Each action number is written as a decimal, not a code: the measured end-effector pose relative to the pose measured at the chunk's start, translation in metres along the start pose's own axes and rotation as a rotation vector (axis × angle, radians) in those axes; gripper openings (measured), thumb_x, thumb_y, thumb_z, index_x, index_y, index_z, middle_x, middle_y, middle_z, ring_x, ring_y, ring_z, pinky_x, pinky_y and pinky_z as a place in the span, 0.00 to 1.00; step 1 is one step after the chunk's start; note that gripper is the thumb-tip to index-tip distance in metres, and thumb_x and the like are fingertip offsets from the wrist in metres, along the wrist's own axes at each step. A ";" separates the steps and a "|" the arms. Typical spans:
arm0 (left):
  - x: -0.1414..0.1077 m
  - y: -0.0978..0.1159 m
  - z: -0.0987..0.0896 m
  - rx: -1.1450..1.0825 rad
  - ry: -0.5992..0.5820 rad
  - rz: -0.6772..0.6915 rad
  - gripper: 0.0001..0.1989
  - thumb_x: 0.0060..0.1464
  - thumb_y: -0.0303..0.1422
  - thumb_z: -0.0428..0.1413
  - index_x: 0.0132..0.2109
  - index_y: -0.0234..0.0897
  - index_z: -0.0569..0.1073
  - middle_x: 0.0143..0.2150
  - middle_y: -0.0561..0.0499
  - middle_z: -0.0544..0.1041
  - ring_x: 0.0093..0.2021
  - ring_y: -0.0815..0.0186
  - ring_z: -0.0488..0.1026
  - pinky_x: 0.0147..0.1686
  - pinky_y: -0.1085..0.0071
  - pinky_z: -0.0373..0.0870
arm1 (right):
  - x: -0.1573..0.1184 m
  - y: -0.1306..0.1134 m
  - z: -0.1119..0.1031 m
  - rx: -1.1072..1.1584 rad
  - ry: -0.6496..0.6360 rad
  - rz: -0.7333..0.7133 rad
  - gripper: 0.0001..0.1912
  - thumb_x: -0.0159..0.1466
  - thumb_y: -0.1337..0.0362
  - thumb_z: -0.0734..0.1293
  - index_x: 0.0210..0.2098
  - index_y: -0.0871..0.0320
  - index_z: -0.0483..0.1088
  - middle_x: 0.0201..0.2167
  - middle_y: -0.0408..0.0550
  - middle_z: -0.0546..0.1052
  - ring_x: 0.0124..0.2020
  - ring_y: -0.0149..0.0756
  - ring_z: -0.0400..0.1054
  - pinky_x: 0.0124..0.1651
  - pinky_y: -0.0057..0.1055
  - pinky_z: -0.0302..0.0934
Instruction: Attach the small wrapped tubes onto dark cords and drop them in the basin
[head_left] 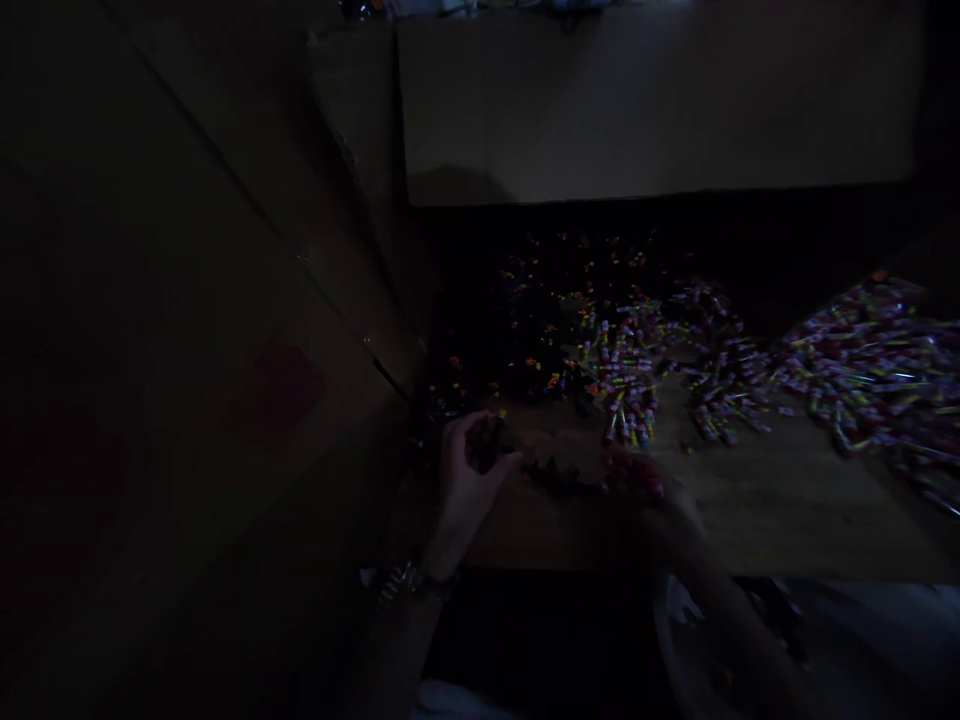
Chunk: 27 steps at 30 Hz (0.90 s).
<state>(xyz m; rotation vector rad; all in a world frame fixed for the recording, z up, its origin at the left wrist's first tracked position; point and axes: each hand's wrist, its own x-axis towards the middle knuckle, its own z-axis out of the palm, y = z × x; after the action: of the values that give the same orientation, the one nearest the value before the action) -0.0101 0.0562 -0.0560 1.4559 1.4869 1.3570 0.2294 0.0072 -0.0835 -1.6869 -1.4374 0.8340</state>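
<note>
Your left hand [466,485] is over the left part of the wooden tabletop [810,515], its thumb and fingers curled together around a dark object [491,444]. Your right hand [671,505] is over the tabletop's near middle, at a cluster of red pieces [634,476]; blur and darkness hide its fingers, so you cannot tell how they close. Dark scraps [559,476] lie between your hands, above the tabletop's near part. Small wrapped sticks [628,370] lie in clumps along the tabletop's far side, with a larger heap [885,360] at its right. Orange and yellow bits [553,380] are scattered toward its far left. A cardboard panel [660,105] stands beyond it.
</note>
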 end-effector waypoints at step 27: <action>-0.010 0.049 0.035 -1.019 -0.063 -0.603 0.08 0.52 0.38 0.59 0.38 0.41 0.72 0.37 0.52 0.75 0.29 0.70 0.71 0.32 0.69 0.74 | -0.024 -0.058 0.016 0.793 -0.315 0.447 0.15 0.47 0.59 0.75 0.27 0.58 0.68 0.21 0.39 0.67 0.22 0.27 0.58 0.26 0.24 0.53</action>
<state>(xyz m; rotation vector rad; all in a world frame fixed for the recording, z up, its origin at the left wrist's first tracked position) 0.0390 0.0475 -0.0209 0.3552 0.8242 1.3209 0.1829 -0.0098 -0.0410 -1.2773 -0.7212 1.7074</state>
